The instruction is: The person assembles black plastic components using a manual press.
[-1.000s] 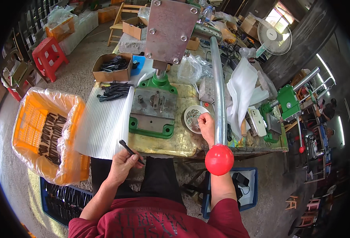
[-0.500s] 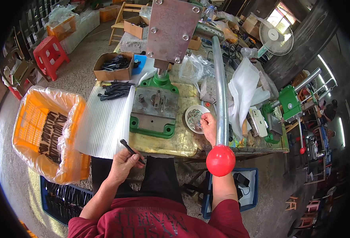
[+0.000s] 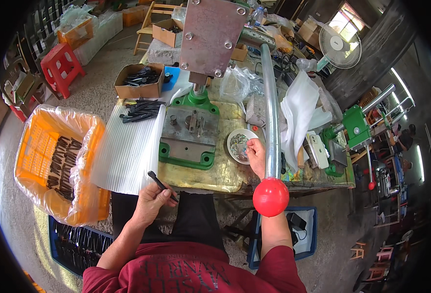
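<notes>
Hands, two; black strip, one.

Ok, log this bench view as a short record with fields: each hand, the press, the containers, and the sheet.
left hand: left hand holds a slim black part over the lap, at the bench's near edge
right hand: right hand reaches into the small white bowl, fingertips on its contents
press: green-based hand press, steel lever ending in a red ball knob
containers: orange crate lined with plastic, dark parts inside; cardboard box of black parts
sheet: white ribbed sheet with loose black parts at its far end
</notes>
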Demonstrator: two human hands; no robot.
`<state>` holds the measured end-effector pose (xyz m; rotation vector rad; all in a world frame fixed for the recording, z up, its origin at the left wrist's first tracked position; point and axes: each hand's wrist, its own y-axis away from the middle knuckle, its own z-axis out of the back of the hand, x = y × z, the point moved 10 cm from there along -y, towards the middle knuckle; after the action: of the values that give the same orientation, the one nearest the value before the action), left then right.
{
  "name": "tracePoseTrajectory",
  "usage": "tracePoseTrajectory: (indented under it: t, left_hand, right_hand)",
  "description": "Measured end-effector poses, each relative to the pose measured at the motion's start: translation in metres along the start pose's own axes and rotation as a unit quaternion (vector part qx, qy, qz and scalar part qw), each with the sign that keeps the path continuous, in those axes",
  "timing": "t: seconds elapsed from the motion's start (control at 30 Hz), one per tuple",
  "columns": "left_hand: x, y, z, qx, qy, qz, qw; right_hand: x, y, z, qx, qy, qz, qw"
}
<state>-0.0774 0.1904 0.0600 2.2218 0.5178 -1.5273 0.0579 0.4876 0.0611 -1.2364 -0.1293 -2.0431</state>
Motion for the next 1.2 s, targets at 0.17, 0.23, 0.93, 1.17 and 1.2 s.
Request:
tracePoseTrajectory:
  t: [0.17,0.23,0.93,1.17,1.2]
  left_hand:
    - [0.003,0.0,0.002,-0.009,-0.003,0.004,1.0]
    - [0.003,0.0,0.002,-0.007,-0.001,0.001,1.0]
    - [0.005,-0.001,0.0,0.0,-0.007,0.0,1.0]
    - [0.004,-0.001,0.001,-0.002,-0.011,0.003,1.0]
    - [0.005,-0.001,0.0,-0.002,-0.009,0.003,1.0]
  right_hand:
    - [0.019,-0.001,0.002,0.019,0.086,0.016,0.996]
    - [0.027,-0.002,0.001,0.038,0.142,0.018,0.989]
    - [0.009,0.004,0.014,-0.012,0.285,0.008,0.958]
    - [0.002,0.001,0.0,0.009,0.426,-0.006,0.904]
    - [-0.001,0.001,-0.001,0.009,0.438,-0.003,0.899]
